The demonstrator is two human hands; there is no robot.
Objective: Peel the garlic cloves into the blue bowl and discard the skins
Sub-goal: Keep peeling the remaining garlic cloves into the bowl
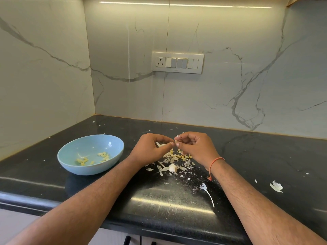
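Both my hands meet above the black counter. My right hand pinches a small garlic clove between its fingertips, and my left hand has curled fingers whose tips touch the same clove. Below them lies a heap of papery garlic skins and part of a garlic bulb. The blue bowl stands to the left of my left hand, with several peeled yellowish cloves in its bottom.
The black counter runs into a corner with marble walls behind and at the left. Loose skin scraps lie at the right and near the front edge. A switch panel is on the back wall.
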